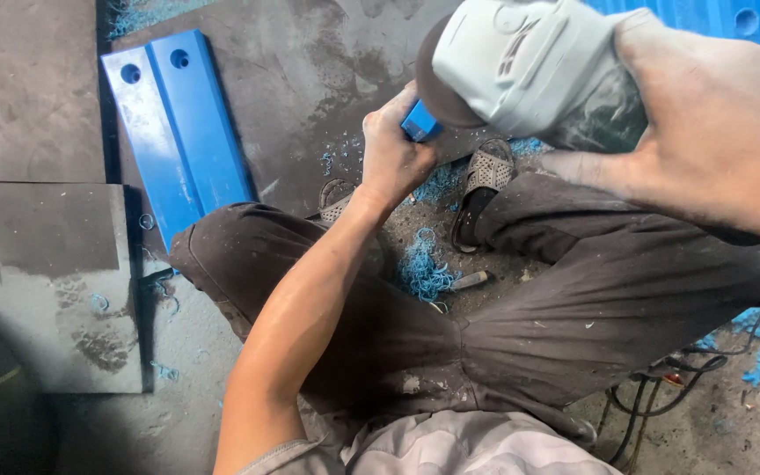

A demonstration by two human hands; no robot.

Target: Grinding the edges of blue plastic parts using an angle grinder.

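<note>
**Two hands, one small blue piece and a grey power tool**

The left hand (393,154) is clenching around a small blue block (419,122), fingers wrapped tight so that only one end is showing, just under the nose of the tool. The right hand (705,132) is gripping the body of a pale grey power tool (529,66) from the side, with its dark disc end (437,88) touching or nearly touching the block; which, the view is not showing. The person is squatting with knees spread, so the piece is being held low between the sandalled feet (484,189), likely to brace it and keep the curls of blue shavings (424,268) falling onto the floor.

Two long blue bars (178,132) with holes near their far ends are lying side by side well to the left, apart from the hands. Dark floor plates (37,273) with raised edges are bordering that side. Black cables (653,391) are trailing by the right leg, crowding room there; more shavings are piling at the right margin.
</note>
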